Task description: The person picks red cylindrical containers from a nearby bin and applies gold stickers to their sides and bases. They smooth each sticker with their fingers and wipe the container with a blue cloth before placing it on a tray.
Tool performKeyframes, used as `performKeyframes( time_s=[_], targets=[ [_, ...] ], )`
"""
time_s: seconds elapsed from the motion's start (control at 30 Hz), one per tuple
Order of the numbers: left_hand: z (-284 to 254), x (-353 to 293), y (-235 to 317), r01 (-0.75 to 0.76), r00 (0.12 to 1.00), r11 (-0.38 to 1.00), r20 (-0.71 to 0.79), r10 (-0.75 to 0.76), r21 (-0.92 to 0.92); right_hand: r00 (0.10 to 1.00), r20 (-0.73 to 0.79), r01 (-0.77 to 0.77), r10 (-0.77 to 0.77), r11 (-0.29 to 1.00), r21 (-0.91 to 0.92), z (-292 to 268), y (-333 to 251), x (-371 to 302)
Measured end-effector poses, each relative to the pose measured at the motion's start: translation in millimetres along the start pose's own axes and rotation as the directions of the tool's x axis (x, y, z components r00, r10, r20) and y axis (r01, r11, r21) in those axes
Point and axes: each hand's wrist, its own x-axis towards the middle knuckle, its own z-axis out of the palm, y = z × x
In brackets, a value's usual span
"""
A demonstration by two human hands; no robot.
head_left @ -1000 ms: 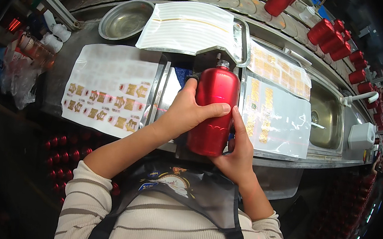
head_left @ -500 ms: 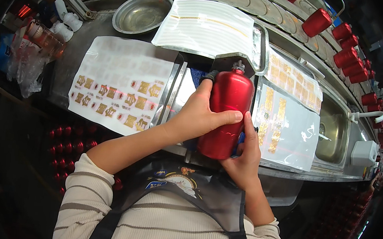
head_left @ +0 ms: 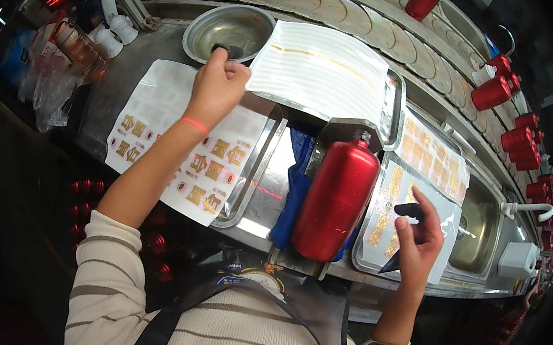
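A red metal bottle (head_left: 337, 201) with a bare threaded neck lies on a metal rest (head_left: 320, 137) at the bench's front, over a blue cloth (head_left: 293, 197). Neither hand touches it. My left hand (head_left: 219, 90) is closed, knuckles up, over the near rim of a steel bowl (head_left: 230, 28); black covers a fingertip, and whatever the fingers hold is hidden. To the bottle's right, my right hand (head_left: 421, 243) curls above a decal sheet (head_left: 441, 222) with gold strips. Black wraps its bent forefinger, and a dark pointed flat piece (head_left: 390, 263) sticks out below the palm.
Gold-patterned decals cover a white sheet (head_left: 221, 157) on the left. A striped sheet (head_left: 320, 63) lies behind the bottle. At the right are a sink (head_left: 472, 248) with a white tap (head_left: 532, 209) and a white jug (head_left: 518, 260). A slatted conveyor (head_left: 344, 19) crosses behind, with red bottles (head_left: 492, 93).
Both hands have let go of the red bottle, which now lies on the rest. My left hand has moved far left to the bowl, my right hand rightward over the decal sheet.
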Motion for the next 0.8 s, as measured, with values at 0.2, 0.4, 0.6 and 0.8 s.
performKeyframes(
  time_s=[0.2, 0.4, 0.6, 0.8],
  targets=[
    [-7.3, 17.8, -38.7, 0.249, 0.963, 0.961, 0.136, -0.232, -0.12, 0.973, 0.071, 0.221, -0.22, 0.975, -0.005, 14.3, -32.5, 64.6],
    [-6.5, 21.5, -29.1, 0.186, 0.975, 0.981, 0.131, -0.177, -0.06, 0.917, 0.254, 0.336, -0.307, 0.939, -0.077, 54.2, -72.1, 115.7],
    [-9.2, 24.4, -12.6, 0.233, 0.956, 0.964, 0.213, -0.202, -0.128, 0.823, 0.463, 0.409, -0.33, 0.909, -0.078, 101.0, -80.0, 152.5],
    [-14.1, 26.1, -0.5, 0.382, 0.898, 0.89, 0.326, -0.295, -0.248, 0.739, 0.602, 0.476, -0.303, 0.867, -0.149, 146.2, -87.9, 174.2]
  ],
)
